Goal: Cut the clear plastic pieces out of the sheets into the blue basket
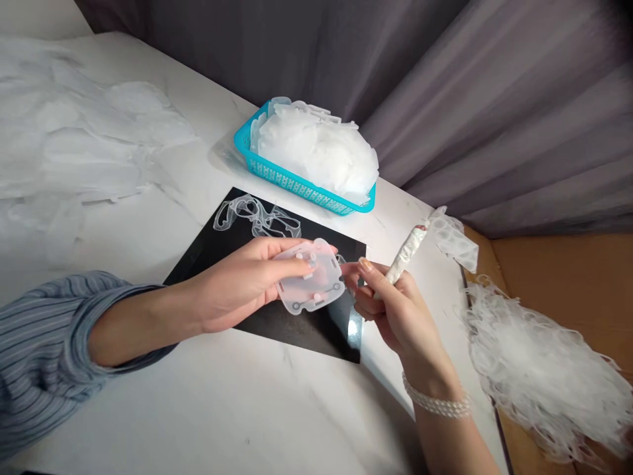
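My left hand (pixel 252 280) grips a translucent, flat plastic part (pixel 311 290) by its left side, thumb on top. The part has scalloped edges, small pegs and slots. Close to its right edge is my right hand (pixel 395 297), fingers curled around a slim tool with a white-wrapped handle (pixel 408 254); its working end is hidden by the fingers. Beneath both hands lies a black mat (pixel 301 340). Loops of clear thin plastic trimming (pixel 257 214) rest at the mat's far end.
Beyond the mat stands a blue basket (pixel 301 188) heaped with translucent pieces. Thin white plastic sheets (pixel 74 132) are piled at the left. On the right, a cardboard box (pixel 568 270) contains a mass of plastic trimmings (pixel 544 369). A dark curtain (pixel 420 86) hangs behind the table.
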Demonstrator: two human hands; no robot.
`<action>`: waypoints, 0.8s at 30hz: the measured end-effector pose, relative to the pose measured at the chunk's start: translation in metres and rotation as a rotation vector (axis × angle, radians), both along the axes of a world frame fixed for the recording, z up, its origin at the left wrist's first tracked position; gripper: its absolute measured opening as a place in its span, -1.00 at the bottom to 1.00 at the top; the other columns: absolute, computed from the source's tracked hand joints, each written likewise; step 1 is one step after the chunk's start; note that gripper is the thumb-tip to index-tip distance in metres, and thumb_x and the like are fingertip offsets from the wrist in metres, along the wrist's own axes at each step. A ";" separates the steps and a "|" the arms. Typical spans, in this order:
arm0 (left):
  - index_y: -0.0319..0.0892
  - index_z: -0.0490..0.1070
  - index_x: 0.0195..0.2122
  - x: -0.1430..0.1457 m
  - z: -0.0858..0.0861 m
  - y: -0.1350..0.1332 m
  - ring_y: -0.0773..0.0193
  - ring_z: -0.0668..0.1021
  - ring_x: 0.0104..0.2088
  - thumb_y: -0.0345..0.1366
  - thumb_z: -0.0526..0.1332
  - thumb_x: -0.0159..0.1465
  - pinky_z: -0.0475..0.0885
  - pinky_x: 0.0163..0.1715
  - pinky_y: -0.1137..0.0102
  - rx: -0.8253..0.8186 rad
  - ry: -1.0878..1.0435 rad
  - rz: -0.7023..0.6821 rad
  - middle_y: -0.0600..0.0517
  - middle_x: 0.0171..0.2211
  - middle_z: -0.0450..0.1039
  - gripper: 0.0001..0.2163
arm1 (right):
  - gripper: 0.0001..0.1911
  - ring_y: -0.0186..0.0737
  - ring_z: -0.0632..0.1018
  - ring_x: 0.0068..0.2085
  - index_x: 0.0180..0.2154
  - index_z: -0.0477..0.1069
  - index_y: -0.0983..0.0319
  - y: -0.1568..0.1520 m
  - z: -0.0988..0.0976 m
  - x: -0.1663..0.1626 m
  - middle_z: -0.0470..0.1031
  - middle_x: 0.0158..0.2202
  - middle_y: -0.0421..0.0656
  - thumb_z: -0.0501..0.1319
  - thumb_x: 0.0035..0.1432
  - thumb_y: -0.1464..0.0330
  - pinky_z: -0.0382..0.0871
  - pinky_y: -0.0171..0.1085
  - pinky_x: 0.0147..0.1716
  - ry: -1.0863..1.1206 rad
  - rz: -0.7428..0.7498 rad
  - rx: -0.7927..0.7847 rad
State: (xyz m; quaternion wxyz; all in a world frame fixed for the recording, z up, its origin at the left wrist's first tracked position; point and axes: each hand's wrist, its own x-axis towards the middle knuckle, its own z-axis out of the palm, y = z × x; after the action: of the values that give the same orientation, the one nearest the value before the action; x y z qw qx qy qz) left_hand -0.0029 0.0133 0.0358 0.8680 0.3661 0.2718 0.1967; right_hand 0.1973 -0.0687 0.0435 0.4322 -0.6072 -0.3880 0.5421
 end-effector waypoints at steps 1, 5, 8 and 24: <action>-0.17 0.54 -0.02 0.001 0.000 0.001 0.07 0.55 0.03 -0.37 0.24 0.29 0.51 0.03 0.18 -0.033 -0.002 0.026 -0.09 -0.06 0.57 -0.75 | -0.63 -0.47 -0.08 -0.60 -0.35 0.51 0.27 0.001 0.000 0.000 -0.04 -0.61 -0.37 0.21 0.25 0.08 -0.19 -0.33 -0.62 0.003 -0.005 -0.005; -0.23 0.53 -0.05 0.002 -0.002 0.008 0.05 0.54 0.03 -0.45 0.21 0.27 0.54 -0.01 0.18 -0.090 -0.028 0.100 -0.11 -0.08 0.56 -0.75 | -0.61 -0.48 -0.07 -0.61 -0.33 0.52 0.28 0.003 -0.001 0.002 0.07 -0.58 -0.33 0.19 0.26 0.08 -0.21 -0.32 -0.63 -0.014 -0.021 -0.022; -0.21 0.52 -0.04 0.002 -0.003 0.011 0.06 0.56 -0.02 -0.38 0.21 0.29 0.55 -0.03 0.16 -0.130 -0.053 0.114 -0.08 -0.15 0.57 -0.76 | -0.60 -0.48 -0.07 -0.62 -0.29 0.52 0.30 0.004 -0.003 0.005 0.14 -0.56 -0.30 0.19 0.25 0.07 -0.21 -0.32 -0.65 -0.030 -0.029 -0.032; -0.31 0.28 0.22 -0.001 -0.012 0.015 -0.13 0.48 0.13 0.04 0.19 0.27 0.42 0.10 0.06 -0.283 -0.020 0.072 -0.33 0.15 0.40 -0.38 | -0.73 -0.49 0.11 -0.65 -0.25 0.55 0.27 0.006 -0.015 -0.009 0.36 -0.64 -0.29 0.38 0.09 0.21 -0.07 -0.39 -0.68 -0.116 -0.216 0.156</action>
State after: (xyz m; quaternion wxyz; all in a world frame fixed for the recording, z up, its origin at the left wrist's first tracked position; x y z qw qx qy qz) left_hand -0.0041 0.0283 0.0239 0.9059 0.2279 0.3014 0.1912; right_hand 0.1883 -0.0630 0.0287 0.5108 -0.6403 -0.3857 0.4247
